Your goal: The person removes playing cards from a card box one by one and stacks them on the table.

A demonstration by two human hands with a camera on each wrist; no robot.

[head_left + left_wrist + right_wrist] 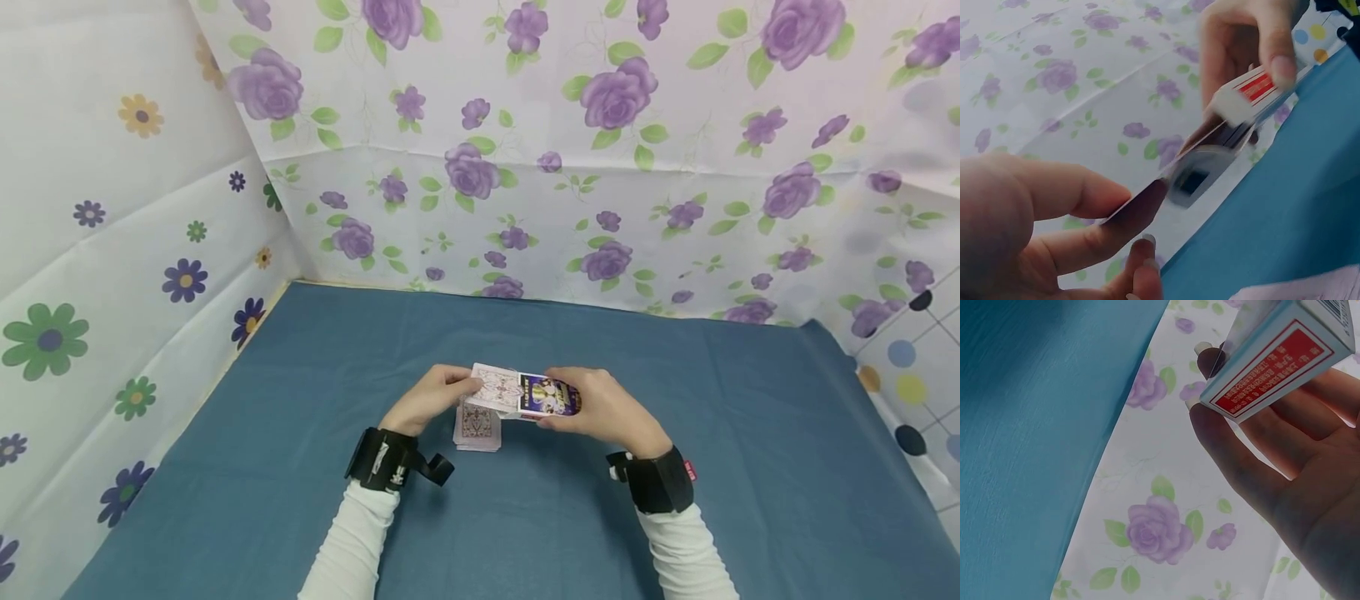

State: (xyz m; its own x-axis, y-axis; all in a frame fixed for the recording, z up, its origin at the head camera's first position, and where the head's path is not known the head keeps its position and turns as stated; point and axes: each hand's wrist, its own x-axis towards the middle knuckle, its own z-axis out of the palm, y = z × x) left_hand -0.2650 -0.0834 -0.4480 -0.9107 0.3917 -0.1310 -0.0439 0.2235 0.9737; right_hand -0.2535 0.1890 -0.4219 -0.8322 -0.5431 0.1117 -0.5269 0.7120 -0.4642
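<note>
My left hand [429, 398] pinches a playing card [497, 387] between thumb and fingers, its patterned back facing up. The card's far end meets the open end of a dark printed card box [549, 395]. Around the box's other end, my right hand [609, 408] grips with thumb and fingers. In the left wrist view the box's end flap [1200, 174] hangs out beside the card [1138, 206]. The right wrist view shows the box's narrow side [1275, 370] with a red label. Below the held card, a stack of playing cards [477, 427] lies back-side up, partly covered.
A blue cloth [315, 358] covers the table. Behind it rises a wall sheet [420, 225] with purple flowers, and another flowered sheet [150, 250] stands along the left. Black straps with small mounts circle both wrists.
</note>
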